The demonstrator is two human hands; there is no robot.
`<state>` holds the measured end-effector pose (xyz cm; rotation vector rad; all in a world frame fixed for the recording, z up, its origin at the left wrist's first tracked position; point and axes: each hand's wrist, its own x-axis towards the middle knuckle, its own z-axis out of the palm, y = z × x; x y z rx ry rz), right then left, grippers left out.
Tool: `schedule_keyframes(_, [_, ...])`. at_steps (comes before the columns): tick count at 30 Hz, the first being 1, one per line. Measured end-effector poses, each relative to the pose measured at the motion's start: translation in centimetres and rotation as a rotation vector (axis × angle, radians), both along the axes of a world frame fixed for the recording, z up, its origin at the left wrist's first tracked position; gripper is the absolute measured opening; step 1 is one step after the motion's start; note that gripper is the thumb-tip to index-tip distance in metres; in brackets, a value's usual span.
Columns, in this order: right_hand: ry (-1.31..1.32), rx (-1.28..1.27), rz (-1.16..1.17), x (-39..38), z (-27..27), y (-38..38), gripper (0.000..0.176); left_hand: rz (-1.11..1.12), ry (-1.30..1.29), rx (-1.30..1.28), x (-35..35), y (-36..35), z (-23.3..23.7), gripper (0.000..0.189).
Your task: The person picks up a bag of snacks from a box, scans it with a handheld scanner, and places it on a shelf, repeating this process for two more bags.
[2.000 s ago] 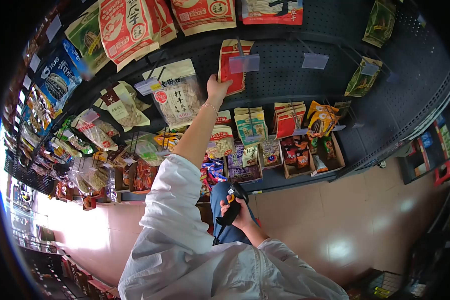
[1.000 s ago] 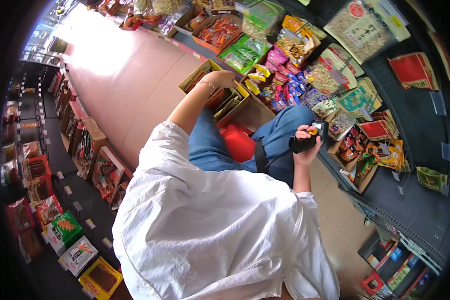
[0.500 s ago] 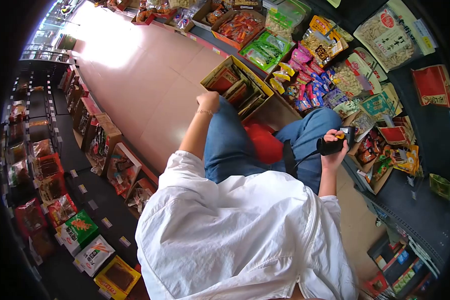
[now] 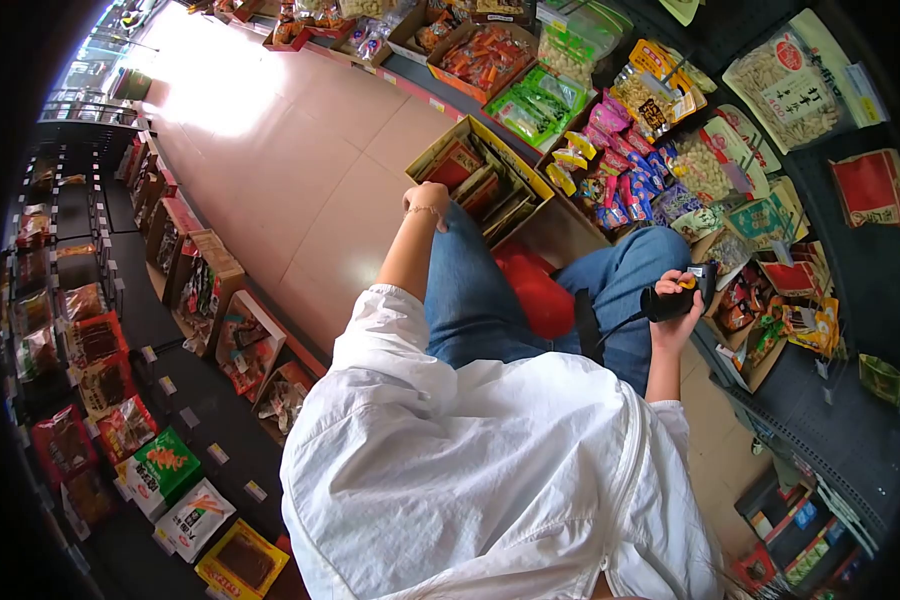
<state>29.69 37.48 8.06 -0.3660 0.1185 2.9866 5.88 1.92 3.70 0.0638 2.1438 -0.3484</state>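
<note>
My left hand is beside my left knee, bent at the wrist with its fingers curled in. I see nothing in it, though part of the fingers is turned away. Just beyond it on the right, a yellow-edged cardboard box holds several flat brown and red snack packets. My right hand is closed around a black corded handheld scanner with a yellow button, over my right knee. Its cable runs back toward my lap. Candy boxes with pink and blue wrapped sweets stand near that hand.
Dark shelves with hanging and boxed snacks rise on the right, including a large peanut bag. A second dark shelf with packets and price tags lines the left. Between them runs a tiled aisle floor. Something red is between my legs.
My left hand has shifted slightly right and down, bending more at the wrist. My right hand and the scanner appear a little lower and farther right, as the whole view has shifted slightly.
</note>
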Motion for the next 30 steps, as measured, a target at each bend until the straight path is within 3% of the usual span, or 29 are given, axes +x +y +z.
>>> schedule_keyframes(6, [-0.011,-0.005,0.000,-0.2,0.4,-0.2,0.025,0.016,-0.071,0.147,-1.2,-2.1,-2.3,0.071])
schedule_keyframes(10, [-0.022,0.006,-0.008,-0.4,0.4,-0.3,0.025,0.028,-0.054,0.198,-1.1,-2.6,-2.3,0.072])
schedule_keyframes(12, [-0.029,0.013,-0.013,-0.6,0.7,-0.4,0.025,-0.026,0.002,0.281,-1.0,-2.9,-2.3,0.055])
schedule_keyframes(15, [-0.042,0.033,-0.018,-0.8,0.8,-0.6,0.025,0.080,0.074,0.469,-2.2,-4.1,-1.3,0.050])
schedule_keyframes(16, [-0.052,0.043,-0.020,-0.8,0.8,-0.6,0.025,0.076,0.072,0.472,-3.0,-4.4,-2.0,0.050])
schedule_keyframes(18, [-0.066,0.054,-0.024,-1.1,0.8,-0.5,0.025,0.284,0.351,0.607,-4.6,-4.6,-4.7,0.049])
schedule_keyframes(22, [-0.096,0.092,-0.048,-1.3,0.5,-0.3,0.025,0.232,0.346,0.748,-6.0,-4.5,-8.3,0.046])
schedule_keyframes(25, [-0.108,0.117,-0.037,-1.6,0.8,-0.5,0.025,0.241,0.331,0.745,-7.0,-4.1,-11.6,0.049])
schedule_keyframes(27, [-0.128,0.123,-0.035,-1.7,0.9,-0.5,0.025,0.364,0.248,0.690,-7.2,-3.3,-12.3,0.053])
schedule_keyframes(30, [-0.167,0.112,-0.044,-2.1,1.0,-0.5,0.026,0.524,0.099,0.418,-7.5,-2.7,-12.5,0.059])
